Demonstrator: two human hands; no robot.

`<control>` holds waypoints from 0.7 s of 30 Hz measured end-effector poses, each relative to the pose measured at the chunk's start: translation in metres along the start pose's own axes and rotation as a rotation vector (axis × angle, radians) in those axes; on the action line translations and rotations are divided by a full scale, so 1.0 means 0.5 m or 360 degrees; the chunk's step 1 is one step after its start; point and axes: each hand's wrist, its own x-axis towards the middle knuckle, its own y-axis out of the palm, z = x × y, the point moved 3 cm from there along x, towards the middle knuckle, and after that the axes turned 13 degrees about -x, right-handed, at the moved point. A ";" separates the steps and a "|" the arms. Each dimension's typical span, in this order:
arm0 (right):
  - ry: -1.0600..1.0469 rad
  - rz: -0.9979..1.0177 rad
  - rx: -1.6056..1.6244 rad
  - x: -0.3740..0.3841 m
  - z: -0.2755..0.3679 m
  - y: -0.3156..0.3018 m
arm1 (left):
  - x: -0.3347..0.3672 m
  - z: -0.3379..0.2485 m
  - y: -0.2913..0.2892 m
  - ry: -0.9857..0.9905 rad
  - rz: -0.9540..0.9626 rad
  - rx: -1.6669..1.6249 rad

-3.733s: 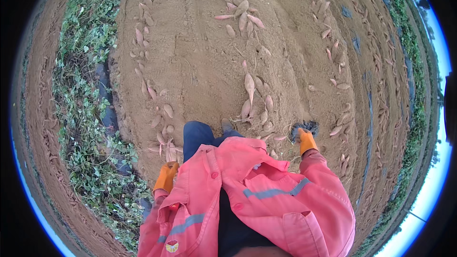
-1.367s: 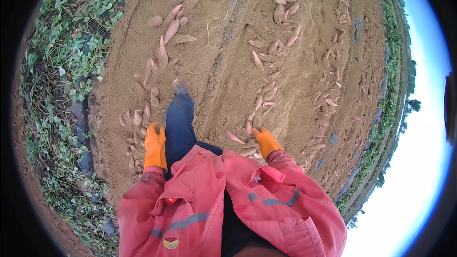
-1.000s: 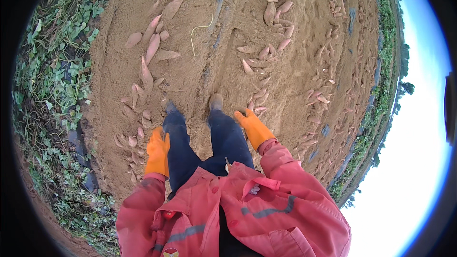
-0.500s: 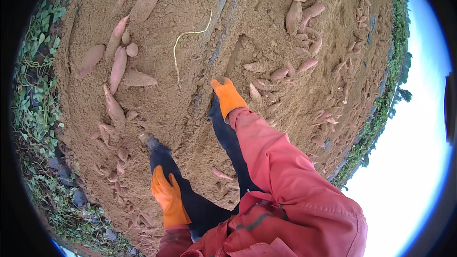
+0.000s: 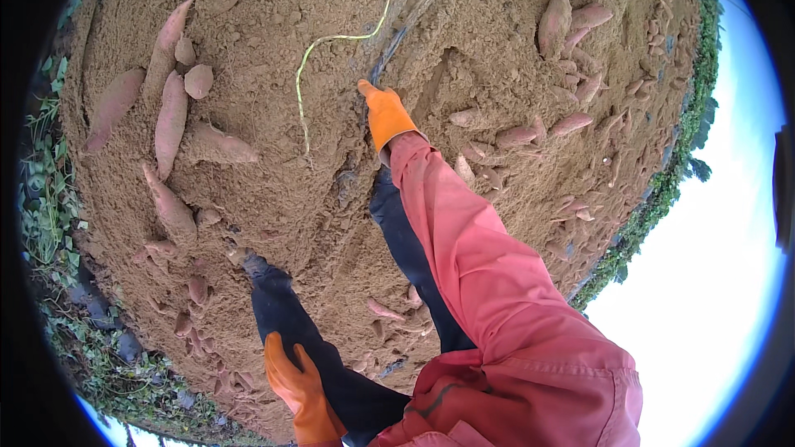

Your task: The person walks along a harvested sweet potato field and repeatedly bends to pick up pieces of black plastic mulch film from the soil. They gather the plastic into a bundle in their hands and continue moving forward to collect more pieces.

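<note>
My right hand [image 5: 387, 118], in an orange glove, reaches down to the soil ahead of my right leg. Its fingers are closed at the near end of a dark strip of plastic film [image 5: 387, 55] that is partly buried. My left hand [image 5: 290, 377], also gloved in orange, lies against my left trouser leg [image 5: 286, 306] with thumb and fingers apart and nothing held. Just left of the film a thin pale-green vine [image 5: 305, 66] lies curved on the soil.
Large sweet potatoes [image 5: 171, 124] lie in a row on the left, with more sweet potatoes [image 5: 555, 23] in a row on the right. Green leafy plants [image 5: 50, 190] border the left side. A narrow hollow [image 5: 435, 83] marks the soil right of the film.
My right hand has moved forward to the dark film and closed at its end. My left hand stays on my leg, and the view has shifted forward slightly.
</note>
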 end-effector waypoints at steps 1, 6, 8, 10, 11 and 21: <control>0.0026 0.0086 0.0141 -0.005 0.003 0.000 | 0.000 0.001 0.000 -0.0019 -0.0001 -0.0004; -0.0273 0.0548 0.0709 -0.104 0.047 -0.088 | 0.005 0.009 -0.004 -0.0003 -0.0019 -0.0094; -0.0262 0.0477 0.0765 -0.134 0.070 -0.136 | 0.007 0.013 -0.005 0.0000 -0.0029 -0.0121; -0.0269 0.0367 0.0724 -0.149 0.082 -0.177 | 0.010 0.014 -0.007 0.0018 -0.0048 -0.0145; -0.0283 0.0275 0.0594 -0.150 0.084 -0.186 | 0.010 0.017 -0.007 0.0014 -0.0054 -0.0151; -0.0155 -0.0168 -0.0417 -0.081 0.083 0.051 | 0.005 0.011 -0.010 -0.0040 -0.0019 -0.0149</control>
